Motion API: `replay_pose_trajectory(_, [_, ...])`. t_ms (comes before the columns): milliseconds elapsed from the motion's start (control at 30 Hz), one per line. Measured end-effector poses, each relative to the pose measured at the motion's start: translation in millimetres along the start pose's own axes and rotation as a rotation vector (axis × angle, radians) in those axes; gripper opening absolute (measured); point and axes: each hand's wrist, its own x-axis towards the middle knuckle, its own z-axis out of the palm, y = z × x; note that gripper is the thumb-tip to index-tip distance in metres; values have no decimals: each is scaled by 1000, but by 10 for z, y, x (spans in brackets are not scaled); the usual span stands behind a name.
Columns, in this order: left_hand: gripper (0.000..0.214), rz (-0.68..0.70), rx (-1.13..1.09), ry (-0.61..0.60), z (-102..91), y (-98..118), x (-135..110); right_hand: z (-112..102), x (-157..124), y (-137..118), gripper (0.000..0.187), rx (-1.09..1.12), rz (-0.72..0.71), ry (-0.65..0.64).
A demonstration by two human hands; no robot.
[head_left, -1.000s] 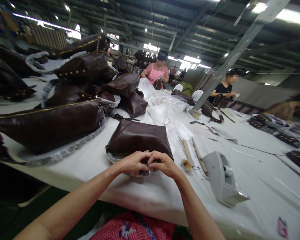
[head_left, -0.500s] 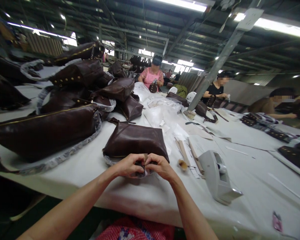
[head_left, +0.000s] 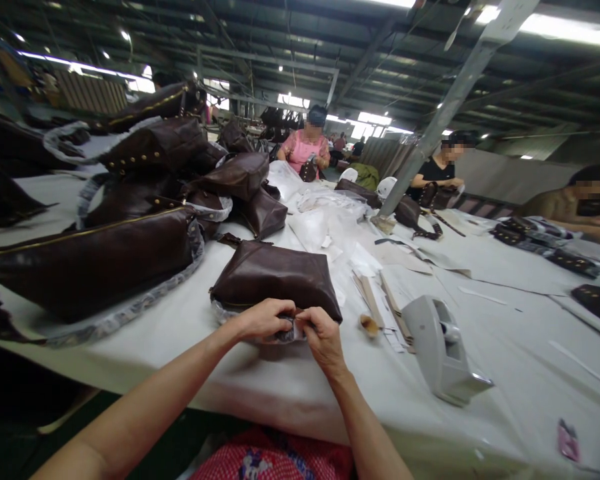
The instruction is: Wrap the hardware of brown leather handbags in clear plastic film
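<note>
A dark brown leather bag [head_left: 276, 276] lies on the white table [head_left: 505, 347] in front of me, its near edge wrapped in clear plastic. My left hand [head_left: 263, 320] is closed over that near edge. Touching it fingertip to fingertip, my right hand [head_left: 321, 339] pinches a small dark part of the bag together with the plastic. What exactly sits between the fingers is hidden.
A grey tape dispenser [head_left: 443, 349] stands to the right, with cardboard strips [head_left: 380, 303] and a small brown roll [head_left: 369, 325] beside it. Several brown bags [head_left: 95, 257] are heaped at the left. Three people [head_left: 307, 147] work at the far side.
My right hand has drawn back slightly toward me and turned, while the left stays on the bag's edge. The view has shifted a little.
</note>
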Motion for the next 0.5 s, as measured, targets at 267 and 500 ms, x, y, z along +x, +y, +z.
replay_pose_trajectory(267, [11, -128, 459, 137, 85, 244, -20, 70, 4, 19, 17, -33, -21, 79])
replay_pose_trajectory(500, [13, -121, 490, 238, 238, 156, -8, 123, 10, 48, 16, 1, 27, 122])
